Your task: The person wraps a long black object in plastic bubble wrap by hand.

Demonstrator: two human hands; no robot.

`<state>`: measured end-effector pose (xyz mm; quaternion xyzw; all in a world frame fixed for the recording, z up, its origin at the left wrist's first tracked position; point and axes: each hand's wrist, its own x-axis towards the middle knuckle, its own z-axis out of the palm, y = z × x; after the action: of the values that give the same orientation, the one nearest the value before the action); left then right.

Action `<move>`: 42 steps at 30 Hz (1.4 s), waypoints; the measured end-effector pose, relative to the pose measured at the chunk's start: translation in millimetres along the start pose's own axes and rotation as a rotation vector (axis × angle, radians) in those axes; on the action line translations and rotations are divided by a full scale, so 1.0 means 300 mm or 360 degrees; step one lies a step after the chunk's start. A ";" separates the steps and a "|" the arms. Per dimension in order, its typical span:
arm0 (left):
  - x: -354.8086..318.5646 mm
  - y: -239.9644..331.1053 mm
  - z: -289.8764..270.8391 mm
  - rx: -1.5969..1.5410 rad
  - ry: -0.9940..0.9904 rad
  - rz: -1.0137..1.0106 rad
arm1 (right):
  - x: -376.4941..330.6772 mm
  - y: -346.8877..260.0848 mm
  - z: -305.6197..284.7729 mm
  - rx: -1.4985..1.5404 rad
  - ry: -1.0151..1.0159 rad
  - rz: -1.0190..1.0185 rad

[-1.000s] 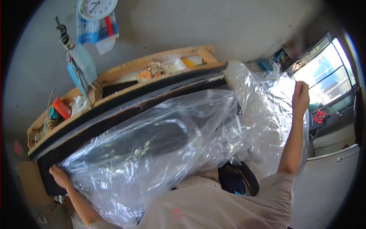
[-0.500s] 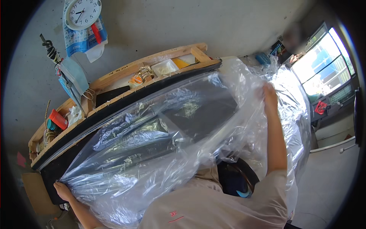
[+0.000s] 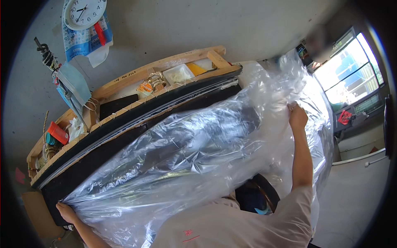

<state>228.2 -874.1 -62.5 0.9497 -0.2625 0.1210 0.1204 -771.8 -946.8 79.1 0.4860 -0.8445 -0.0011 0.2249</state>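
Note:
A large sheet of clear plastic film stretches crumpled in front of me over a dark board. At the lower left, my left hand pinches one corner of the film, beside the board's near left end. My right hand is raised on the right, with its fingers closed on another gathered part of the film. Between the hands the film runs in long shiny folds. Loose film bunches beyond my right hand.
Behind the board runs a wooden tray frame holding a gold rope bundle, a white dish and an orange-red container. A cardboard box stands at the left. A clock hangs on the wall. More plastic-wrapped bulk lies right.
My right hand has come lower and slightly to the right. The film's far edge has drawn toward me, showing more of the dark board. My left hand has dropped slightly.

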 end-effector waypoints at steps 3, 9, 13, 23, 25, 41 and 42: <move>-0.004 -0.004 -0.012 0.0004 -0.0011 -0.0071 | 0.019 0.061 0.033 -0.0357 -0.0083 0.0126; -0.011 0.001 -0.002 -0.0062 0.0057 -0.0057 | -0.137 -0.035 0.079 -0.0132 0.0321 -0.0066; -0.017 -0.091 -0.022 0.0030 0.0085 -0.0045 | -0.246 -0.644 -0.085 0.0950 -0.0262 -0.0602; -0.008 -0.081 -0.021 -0.0316 0.0197 0.0179 | -0.305 -0.664 -0.021 0.1107 -0.0331 -0.0638; 0.028 -0.143 0.002 -0.0347 0.0236 0.0257 | -0.336 -0.737 -0.048 0.0710 -0.0503 -0.0887; -0.342 -0.418 -0.178 -0.0975 0.0750 -0.0376 | -0.123 -0.936 0.030 0.1394 -0.0112 -0.0859; -0.320 -0.460 -0.153 0.0137 0.0714 0.0149 | -0.126 -0.929 -0.025 0.1823 -0.0347 -0.0494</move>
<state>213.5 -700.5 -70.2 0.8901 -0.2677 0.3455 0.1294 -524.3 -1061.2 10.2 0.6445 -0.6482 0.3713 -0.1631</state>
